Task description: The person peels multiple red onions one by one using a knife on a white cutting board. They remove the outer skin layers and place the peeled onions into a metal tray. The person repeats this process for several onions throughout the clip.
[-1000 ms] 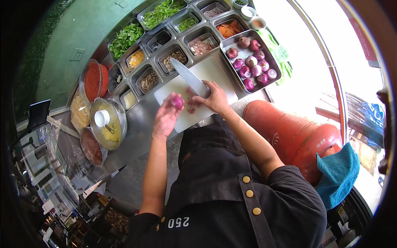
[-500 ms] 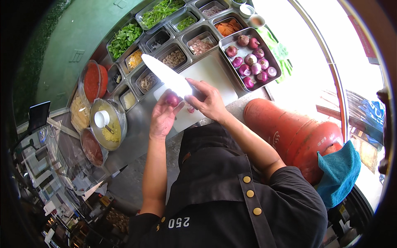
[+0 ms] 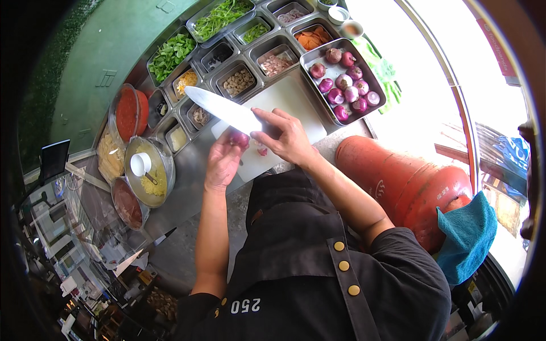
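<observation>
The left hand is cupped around a small red onion, which sits at its fingertips, lifted just above the white cutting board near that board's left edge. The right hand is closed around the handle of a large knife; the broad blade runs up and to the left from the fist, passing right over the onion and touching or nearly touching its top, I cannot tell which. The two hands are close together, the onion between them. One small pinkish scrap lies on the board just below the right hand's fingers.

At the board's right edge stands a metal tray holding nine peeled red onions, so with the one in hand there are ten in sight. Along the counter's far edge runs a bank of steel tubs: two with leafy greens, one with orange slices, one with pale meat pieces, one with brownish pieces, one with yellow bits, and several smaller ones whose contents are too small to make out. Two little round cups sit past the tray's far corner.

At the counter's left edge are one covered bowl of red sauce, one pot of yellow mixture with a white ladle in it, and one dark red bowl below that. Off the counter's right corner lies one orange gas cylinder with a teal cloth draped at its end.
</observation>
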{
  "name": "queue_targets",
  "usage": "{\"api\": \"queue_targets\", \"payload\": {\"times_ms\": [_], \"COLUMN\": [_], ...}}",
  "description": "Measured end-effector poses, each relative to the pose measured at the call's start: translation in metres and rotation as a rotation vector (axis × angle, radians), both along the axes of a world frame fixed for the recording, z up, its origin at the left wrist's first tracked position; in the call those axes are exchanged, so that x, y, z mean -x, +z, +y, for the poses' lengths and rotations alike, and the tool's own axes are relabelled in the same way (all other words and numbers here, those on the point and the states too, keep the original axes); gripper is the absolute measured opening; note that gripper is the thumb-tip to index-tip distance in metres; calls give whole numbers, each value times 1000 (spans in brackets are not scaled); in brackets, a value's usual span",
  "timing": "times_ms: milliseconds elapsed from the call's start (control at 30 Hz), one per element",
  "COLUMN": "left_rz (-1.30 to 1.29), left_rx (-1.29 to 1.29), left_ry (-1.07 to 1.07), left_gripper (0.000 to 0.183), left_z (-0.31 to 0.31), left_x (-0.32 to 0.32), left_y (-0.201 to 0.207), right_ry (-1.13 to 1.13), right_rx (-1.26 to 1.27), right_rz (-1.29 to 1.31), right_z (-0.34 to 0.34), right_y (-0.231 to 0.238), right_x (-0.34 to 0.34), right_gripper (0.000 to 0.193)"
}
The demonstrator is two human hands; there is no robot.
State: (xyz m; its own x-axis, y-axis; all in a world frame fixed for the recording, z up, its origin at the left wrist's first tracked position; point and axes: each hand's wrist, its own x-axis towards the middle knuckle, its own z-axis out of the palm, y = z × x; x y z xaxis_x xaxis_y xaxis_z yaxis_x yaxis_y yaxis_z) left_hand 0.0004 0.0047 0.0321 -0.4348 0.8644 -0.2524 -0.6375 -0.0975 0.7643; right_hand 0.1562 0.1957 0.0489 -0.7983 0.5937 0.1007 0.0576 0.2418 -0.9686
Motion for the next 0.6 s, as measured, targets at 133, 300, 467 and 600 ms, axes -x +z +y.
{"api": "queue_targets", "payload": {"times_ms": [133,300,467,600], "left_rz": [30,61,50,53], "left_rx": [4,12,28,15], "left_ry": [13,55,17,7], "left_gripper": [57,59,69,73], "left_z": [4,8,3,2], "left_x": [0,-1,4,4], "left_y": [-1,-4,-3,-8], "right_ry": [20,-24,-119,-81], "right_rx": [31,-28,32,44], "right_rz": [8,55,-35,-19], "right_z": [-1,-8,-2,-3], "right_y": [-2,-3,-2,-2], "right_x": [-1,1,2,3], "right_gripper": [54,53,52,53]}}
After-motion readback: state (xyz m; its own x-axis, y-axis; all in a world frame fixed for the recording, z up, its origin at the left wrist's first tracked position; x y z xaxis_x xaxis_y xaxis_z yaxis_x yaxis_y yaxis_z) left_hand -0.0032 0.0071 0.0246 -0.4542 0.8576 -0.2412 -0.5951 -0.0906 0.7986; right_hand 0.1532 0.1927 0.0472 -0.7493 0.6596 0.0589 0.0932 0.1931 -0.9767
